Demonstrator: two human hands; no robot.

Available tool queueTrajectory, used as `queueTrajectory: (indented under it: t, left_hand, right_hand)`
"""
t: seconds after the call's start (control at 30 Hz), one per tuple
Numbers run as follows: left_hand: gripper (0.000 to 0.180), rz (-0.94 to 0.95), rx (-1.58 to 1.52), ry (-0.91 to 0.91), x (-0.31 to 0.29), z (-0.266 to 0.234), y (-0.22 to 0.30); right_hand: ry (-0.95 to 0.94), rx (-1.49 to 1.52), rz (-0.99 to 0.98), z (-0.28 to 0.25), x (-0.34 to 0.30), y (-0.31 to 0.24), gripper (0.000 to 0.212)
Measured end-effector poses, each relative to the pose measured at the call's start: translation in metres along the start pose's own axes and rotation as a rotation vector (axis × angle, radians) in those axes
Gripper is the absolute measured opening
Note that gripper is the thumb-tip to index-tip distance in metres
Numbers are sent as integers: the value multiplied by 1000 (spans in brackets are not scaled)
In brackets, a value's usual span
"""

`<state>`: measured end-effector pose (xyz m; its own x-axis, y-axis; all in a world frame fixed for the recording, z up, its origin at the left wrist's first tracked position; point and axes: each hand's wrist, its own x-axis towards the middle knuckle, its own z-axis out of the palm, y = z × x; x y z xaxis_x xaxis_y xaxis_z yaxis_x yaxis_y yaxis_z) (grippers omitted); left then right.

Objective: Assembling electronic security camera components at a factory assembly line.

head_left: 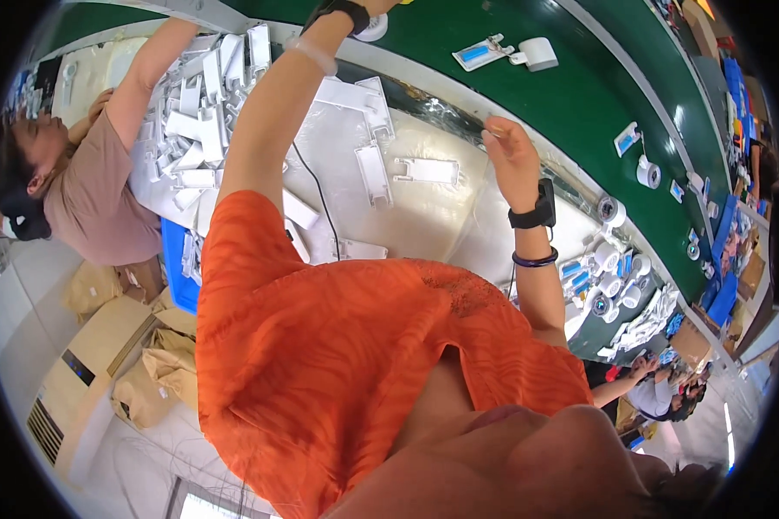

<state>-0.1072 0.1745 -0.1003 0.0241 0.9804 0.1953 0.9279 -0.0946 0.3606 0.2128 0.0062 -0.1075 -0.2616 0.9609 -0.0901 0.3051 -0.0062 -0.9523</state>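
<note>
My left arm stretches out to the far edge of the picture, where my left hand (377,5) is cut off and its fingers are hidden. Beside that wrist, a white round part (373,28) lies on the green conveyor belt (459,95). My right hand (514,156) hovers by the belt's near rail, thumb and forefinger drawn together in a pinch; whatever may be between them is too small to make out. Nearest to it on the worktable (437,221) are a white plastic bracket (428,171) and another white bracket (373,173).
A heap of white plastic housings (203,121) covers the table's left, beside a co-worker (95,190). White round units with blue cells (610,281) cluster at right. One white assembly (537,54) sits on the belt. A black cable (320,195) crosses the table.
</note>
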Motion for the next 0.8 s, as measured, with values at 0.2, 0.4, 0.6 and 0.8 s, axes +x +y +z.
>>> queueTrajectory:
  t: [0.2, 0.4, 0.6, 0.8]
  left_hand:
    - [25, 149, -729, 50, -62, -88, 115]
    - [26, 31, -1301, -210, -129, -96, 175]
    - [34, -28, -1252, -509, -177, -114, 174]
    - [47, 184, -1258, -1271, -231, -67, 170]
  right_hand:
    - [69, -87, -229, 10, -12, -54, 42]
    - [25, 35, -152, 6, -35, -59, 35]
    - [-224, 95, 13, -30, -94, -68, 18]
    - [-337, -62, 44, -39, -140, -98, 14]
